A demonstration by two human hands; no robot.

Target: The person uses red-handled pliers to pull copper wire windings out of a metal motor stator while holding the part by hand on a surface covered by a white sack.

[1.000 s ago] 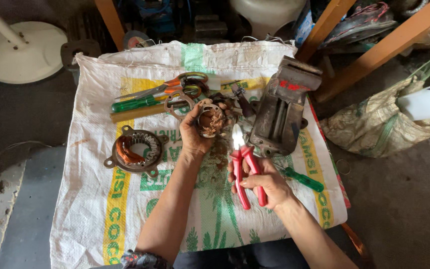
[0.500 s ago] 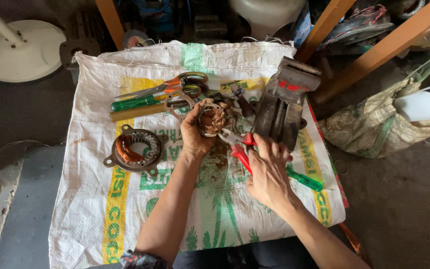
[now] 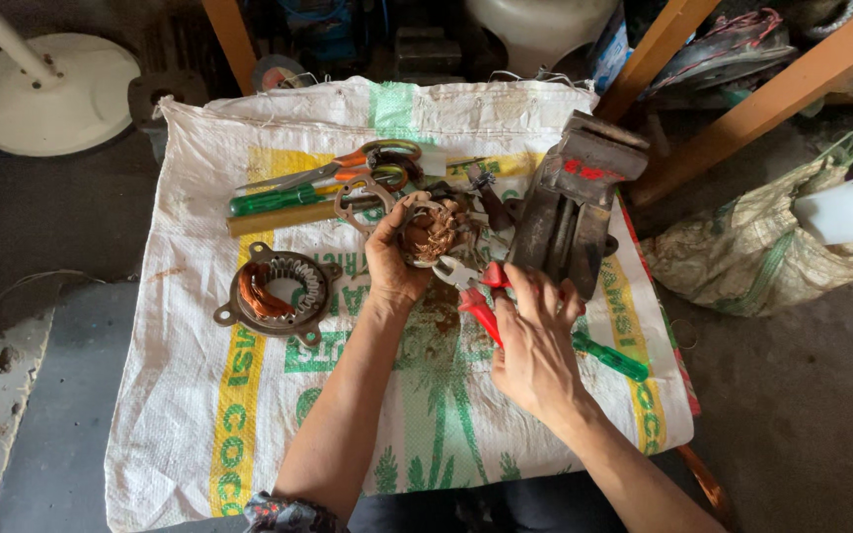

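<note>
My left hand grips a round motor stator stuffed with tangled copper winding, held above a woven white sack spread as a work mat. My right hand is closed on red-handled pliers, whose metal jaws point left and reach the lower edge of the copper winding. A second stator in a metal ring with mounting ears lies flat on the sack to the left of my left forearm.
Orange-handled scissors, a green-handled tool and a metal ring lie at the sack's far side. A grey bench vise stands right of my hands, a green screwdriver beside it. A white fan base and a full bag flank the sack.
My right hand has swung the pliers from pointing away from me, clear of the stator, to pointing left with the jaws at the copper winding. My left hand stays in place.
</note>
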